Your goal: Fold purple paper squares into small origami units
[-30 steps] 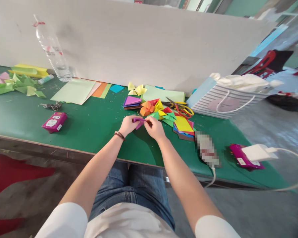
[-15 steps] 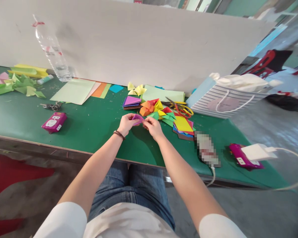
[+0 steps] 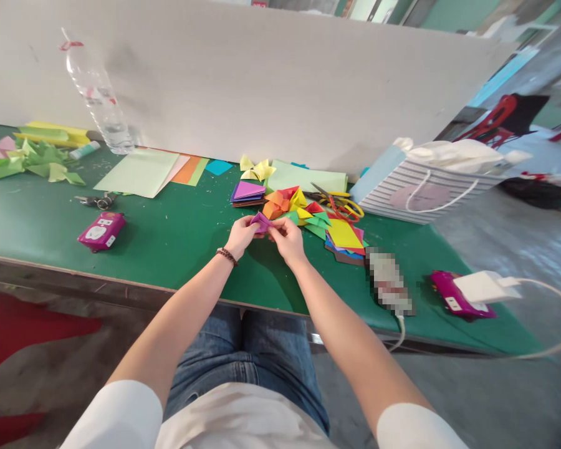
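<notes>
At the far left, a red stool point(image 3: 23, 327) stood below the edge of the green table point(image 3: 182, 231). On the tabletop above it lay a heap of green folded papers point(image 3: 32, 159), with a small tube point(image 3: 85, 149) just beside it. A magenta socket block point(image 3: 101, 231) sat nearer the front, and some keys point(image 3: 105, 201) lay just behind it. A clear bottle point(image 3: 98, 93) stood at the back by the pale panel. Next came a pale green sheet point(image 3: 138, 171), an orange sheet point(image 3: 186, 169) and a blue sheet point(image 3: 219, 167).

The person's left hand point(image 3: 241, 236), with a beaded bracelet point(image 3: 227, 255) at the wrist, pinched the left part of a small purple paper point(image 3: 260, 222). The paper was held up between both hands, over the middle of the table, in front of a purple-topped stack point(image 3: 250, 189). The right hand point(image 3: 287, 239) pinched its right end, thumb and fingers drawn together.

Beyond the right hand lay an orange folded piece point(image 3: 277, 204) among other bright ones, then scissors point(image 3: 339, 194) and a yellow-topped stack point(image 3: 345, 234). Farther right were a blurred-out object point(image 3: 388, 280) on a white cable, a striped bag point(image 3: 393, 206), and a second magenta block point(image 3: 451, 296) bearing a white charger point(image 3: 481, 287).
</notes>
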### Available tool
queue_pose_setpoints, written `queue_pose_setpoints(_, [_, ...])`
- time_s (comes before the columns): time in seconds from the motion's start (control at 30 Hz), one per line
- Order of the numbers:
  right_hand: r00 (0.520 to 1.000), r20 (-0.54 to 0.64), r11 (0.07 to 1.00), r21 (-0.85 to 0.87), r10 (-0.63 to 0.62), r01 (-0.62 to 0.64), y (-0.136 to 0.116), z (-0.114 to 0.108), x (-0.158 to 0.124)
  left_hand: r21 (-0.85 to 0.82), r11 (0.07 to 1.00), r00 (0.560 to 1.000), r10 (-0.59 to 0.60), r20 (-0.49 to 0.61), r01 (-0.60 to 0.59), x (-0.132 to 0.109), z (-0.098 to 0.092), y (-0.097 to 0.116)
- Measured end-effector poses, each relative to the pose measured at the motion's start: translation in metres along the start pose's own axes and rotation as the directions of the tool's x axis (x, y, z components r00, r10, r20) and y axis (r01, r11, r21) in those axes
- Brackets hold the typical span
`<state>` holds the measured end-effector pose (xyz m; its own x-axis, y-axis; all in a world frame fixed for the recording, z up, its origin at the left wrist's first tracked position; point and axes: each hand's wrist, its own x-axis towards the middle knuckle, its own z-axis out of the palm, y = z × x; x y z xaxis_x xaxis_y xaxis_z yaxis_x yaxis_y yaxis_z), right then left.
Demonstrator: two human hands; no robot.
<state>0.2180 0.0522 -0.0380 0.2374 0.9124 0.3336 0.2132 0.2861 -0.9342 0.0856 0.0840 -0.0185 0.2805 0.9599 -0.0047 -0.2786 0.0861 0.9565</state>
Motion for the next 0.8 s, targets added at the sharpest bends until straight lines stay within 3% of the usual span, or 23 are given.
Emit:
queue_pose_setpoints(0.37, [0.996,0.081,0.999,-0.035,-0.027,0.03,-0.01,0.005,-0.007,0.075,0.996,0.993,0.055,-0.103,-0.048,-0.001,-0.001,-0.002])
queue_pose_setpoints(0.8, [0.991,0.102,0.994,-0.061,-0.08,0.087,-0.009,0.008,-0.01,0.191,0.974,0.981,0.146,-0.131,-0.12,-0.002,-0.003,0.0])
